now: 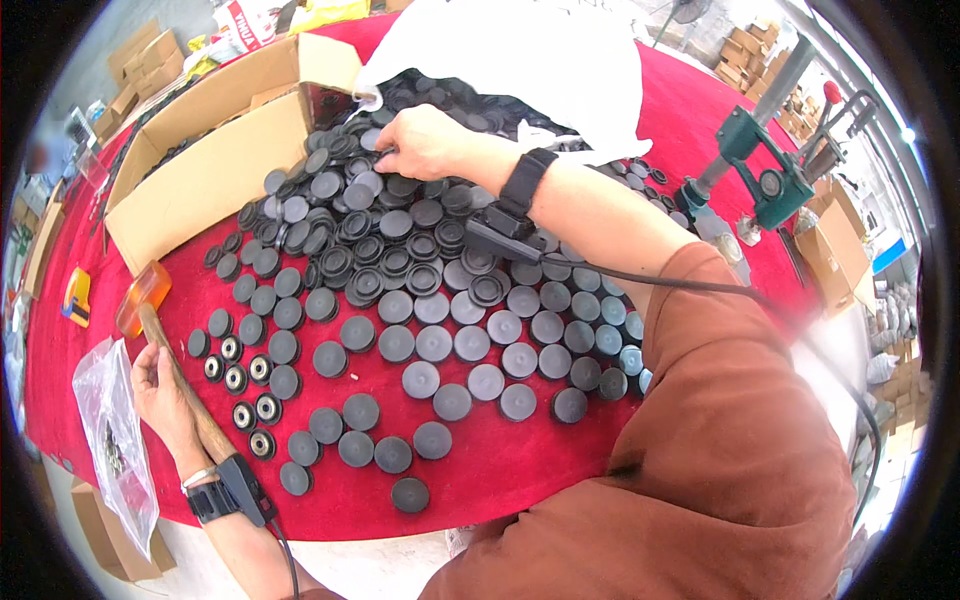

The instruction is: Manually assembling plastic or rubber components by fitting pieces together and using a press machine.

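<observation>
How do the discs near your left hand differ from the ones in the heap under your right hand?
The discs by the left hand lie flat in a single layer, several with pale centres; the heap under the right hand is stacked, overlapping and tilted, all dark. Both are round, dark grey caps on the red table.

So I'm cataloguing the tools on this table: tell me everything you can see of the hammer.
The hammer has a translucent orange, block-shaped head that looks like plastic or rubber, and a plain wooden handle. It lies slanted at the left of the red table, head away from the person. The left hand grips the handle low down, beside small black discs.
</observation>
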`<state>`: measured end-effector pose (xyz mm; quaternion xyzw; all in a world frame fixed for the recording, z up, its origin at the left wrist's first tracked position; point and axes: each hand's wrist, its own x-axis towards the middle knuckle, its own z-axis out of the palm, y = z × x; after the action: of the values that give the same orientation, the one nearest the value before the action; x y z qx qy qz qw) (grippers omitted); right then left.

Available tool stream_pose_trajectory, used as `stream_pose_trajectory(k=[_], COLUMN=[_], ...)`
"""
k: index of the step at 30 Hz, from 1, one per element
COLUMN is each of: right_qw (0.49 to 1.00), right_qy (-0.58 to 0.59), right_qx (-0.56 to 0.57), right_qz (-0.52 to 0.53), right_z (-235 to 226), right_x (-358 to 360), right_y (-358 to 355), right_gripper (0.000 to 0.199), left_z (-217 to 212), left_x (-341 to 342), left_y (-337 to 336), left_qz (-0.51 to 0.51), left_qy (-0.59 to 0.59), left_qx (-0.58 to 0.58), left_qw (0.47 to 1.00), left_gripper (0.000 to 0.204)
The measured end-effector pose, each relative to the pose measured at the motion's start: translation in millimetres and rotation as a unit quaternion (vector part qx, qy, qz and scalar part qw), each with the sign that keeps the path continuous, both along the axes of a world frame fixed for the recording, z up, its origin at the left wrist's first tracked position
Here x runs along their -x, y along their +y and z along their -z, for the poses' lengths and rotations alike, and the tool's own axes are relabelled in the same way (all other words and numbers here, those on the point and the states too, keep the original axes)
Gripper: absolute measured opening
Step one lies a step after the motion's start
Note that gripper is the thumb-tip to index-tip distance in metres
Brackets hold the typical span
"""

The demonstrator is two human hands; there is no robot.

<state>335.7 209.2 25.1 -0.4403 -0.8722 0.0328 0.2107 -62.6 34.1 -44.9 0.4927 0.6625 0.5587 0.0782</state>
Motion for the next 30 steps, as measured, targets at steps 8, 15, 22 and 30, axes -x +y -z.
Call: stream_pose_trajectory(k=[8, 15, 22, 30], right_qw=[0.850, 0.732, 0.814, 0.963], right_qy=[0.348, 0.443, 0.326, 0.023], right_qx=[0.377, 0.509, 0.480, -0.019], right_qz=[0.119, 0.093, -0.040, -0.266], right_z=[-25, -26, -30, 11], right_x=[15, 18, 74, 177], right_y=[-21, -32, -82, -128], right_gripper=[0.006, 0.017, 0.028, 0.022], left_z=[5, -2, -8, -8], left_x=[-1, -11, -17, -19], left_y=[4, 4, 6, 2], left_qz=[-0.012, -0.016, -0.034, -0.039], left_qy=[0.029, 0.040, 0.103, 0.056], left_qx=[-0.012, -0.006, -0.011, -0.016], left_qw=[0.999, 0.999, 0.994, 0.998], left_gripper=[0.024, 0.024, 0.025, 0.023])
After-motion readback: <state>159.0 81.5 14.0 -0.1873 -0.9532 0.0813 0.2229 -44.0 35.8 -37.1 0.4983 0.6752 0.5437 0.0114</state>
